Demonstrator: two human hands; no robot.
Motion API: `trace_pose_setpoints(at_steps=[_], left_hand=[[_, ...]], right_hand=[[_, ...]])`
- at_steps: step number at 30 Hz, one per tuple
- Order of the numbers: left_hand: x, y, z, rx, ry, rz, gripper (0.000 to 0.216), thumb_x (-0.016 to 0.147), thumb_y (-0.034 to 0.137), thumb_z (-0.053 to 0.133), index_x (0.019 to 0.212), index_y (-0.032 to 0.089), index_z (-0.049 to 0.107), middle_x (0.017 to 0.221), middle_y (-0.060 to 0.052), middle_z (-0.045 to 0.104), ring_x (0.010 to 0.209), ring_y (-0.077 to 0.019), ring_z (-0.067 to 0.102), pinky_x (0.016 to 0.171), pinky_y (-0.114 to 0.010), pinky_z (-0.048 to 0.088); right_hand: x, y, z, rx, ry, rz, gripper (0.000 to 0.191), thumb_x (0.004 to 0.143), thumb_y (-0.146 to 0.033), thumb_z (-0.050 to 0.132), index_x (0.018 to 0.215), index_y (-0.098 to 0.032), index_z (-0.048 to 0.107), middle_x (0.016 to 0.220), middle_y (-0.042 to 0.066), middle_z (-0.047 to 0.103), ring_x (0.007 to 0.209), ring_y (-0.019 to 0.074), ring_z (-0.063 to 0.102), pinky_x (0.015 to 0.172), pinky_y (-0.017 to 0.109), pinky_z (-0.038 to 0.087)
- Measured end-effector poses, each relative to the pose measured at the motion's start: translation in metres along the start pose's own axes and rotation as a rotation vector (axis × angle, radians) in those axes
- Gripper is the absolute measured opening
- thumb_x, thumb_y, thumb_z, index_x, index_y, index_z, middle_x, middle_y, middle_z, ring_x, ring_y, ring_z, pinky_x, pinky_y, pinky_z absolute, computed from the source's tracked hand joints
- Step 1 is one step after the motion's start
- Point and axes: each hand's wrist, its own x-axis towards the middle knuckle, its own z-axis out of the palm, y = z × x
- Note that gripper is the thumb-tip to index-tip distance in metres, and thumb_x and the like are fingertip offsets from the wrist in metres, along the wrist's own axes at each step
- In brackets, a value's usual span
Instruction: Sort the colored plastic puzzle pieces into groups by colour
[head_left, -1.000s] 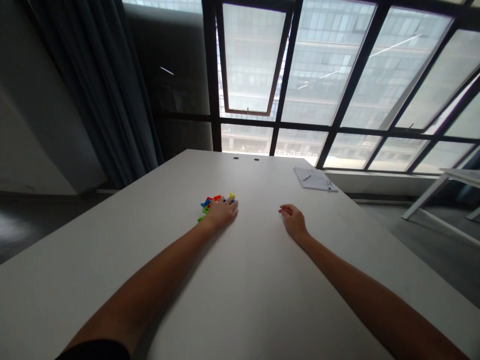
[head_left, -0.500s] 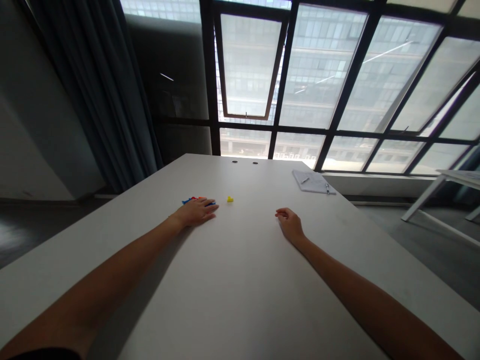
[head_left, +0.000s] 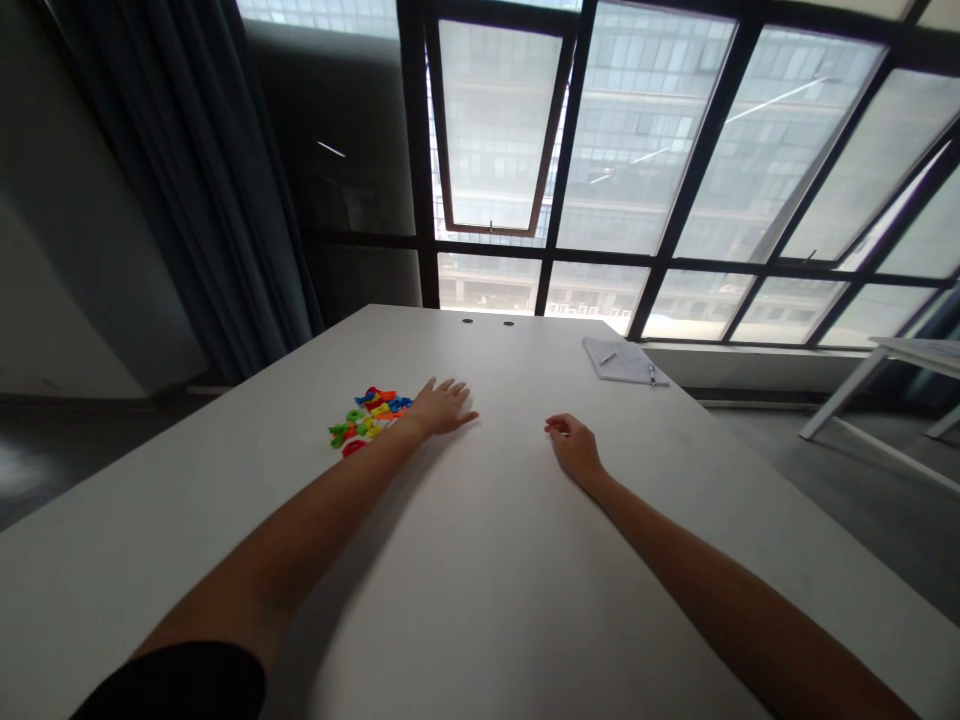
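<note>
My left hand (head_left: 444, 407) lies flat on the white table (head_left: 480, 560), fingers stretched out and spread. Just left of it sits a small heap of several coloured plastic pieces (head_left: 367, 417), red, orange, green, blue and yellow. The hand covers the spot where a lone yellow piece lay; that piece is out of sight. My right hand (head_left: 571, 443) rests on the table to the right, fingers loosely curled inward, nothing visible in them.
A clipboard with paper and a pen (head_left: 622, 360) lies near the table's far right edge. Two round cable holes (head_left: 487, 322) sit at the far edge. Large windows and a dark curtain (head_left: 202, 180) stand behind. Another white table (head_left: 900, 370) is at right.
My left hand slid left over the coloured pieces, dragging them leftward and leaving one yellow piece behind, then moved back right and now lies over that spot. The right hand barely moved.
</note>
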Motion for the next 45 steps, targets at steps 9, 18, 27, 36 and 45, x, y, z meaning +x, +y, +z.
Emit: trace_pose_setpoints(at_steps=[9,18,27,36,45], left_hand=[[-0.033,-0.026,0.020,0.070,0.068,-0.109,0.063,0.103,0.060,0.030,0.129,0.013,0.064,0.142,-0.021,0.059,0.138,-0.0346,0.045,0.119,-0.057,0.019],[-0.059,0.014,0.001,-0.077,0.178,0.049,0.055,0.103,0.052,0.039,0.142,0.017,0.056,0.148,-0.015,0.056,0.143,-0.0323,0.042,0.123,-0.050,0.025],[-0.106,0.063,0.002,-0.253,0.232,0.256,0.090,0.097,0.076,0.035,0.163,0.015,0.025,0.168,-0.015,0.025,0.155,-0.0307,0.024,0.128,-0.048,0.016],[-0.103,0.065,0.023,-0.268,-0.022,0.238,0.096,0.094,0.081,0.028,0.164,0.015,0.022,0.168,-0.015,0.018,0.156,-0.0324,0.019,0.127,-0.050,0.012],[-0.105,0.069,0.017,-0.257,-0.020,0.225,0.096,0.095,0.081,0.027,0.163,0.014,0.025,0.167,-0.015,0.020,0.156,-0.0319,0.020,0.127,-0.048,0.011]], right_hand=[[-0.005,-0.007,0.003,-0.033,-0.037,-0.087,0.019,0.080,-0.024,0.055,0.090,-0.024,0.071,0.086,0.003,0.078,0.081,0.0217,0.072,0.080,0.036,0.055],[0.001,-0.019,-0.014,0.036,0.019,-0.163,0.026,0.078,-0.022,0.050,0.092,-0.021,0.072,0.094,0.006,0.078,0.088,0.0231,0.072,0.086,0.040,0.058],[-0.025,-0.043,-0.038,-0.200,-0.160,-0.486,0.031,0.097,-0.035,0.052,0.116,-0.021,0.072,0.124,0.012,0.072,0.119,0.0289,0.064,0.106,0.050,0.051],[-0.039,-0.031,-0.037,-0.738,-0.814,-0.348,0.095,0.096,-0.081,0.018,0.164,-0.015,0.020,0.170,0.013,0.012,0.158,0.0320,0.006,0.128,0.052,0.009],[-0.040,-0.034,-0.037,-0.740,-0.799,-0.330,0.098,0.094,-0.083,0.016,0.164,-0.015,0.019,0.170,0.013,0.012,0.158,0.0311,0.006,0.128,0.050,0.008]])
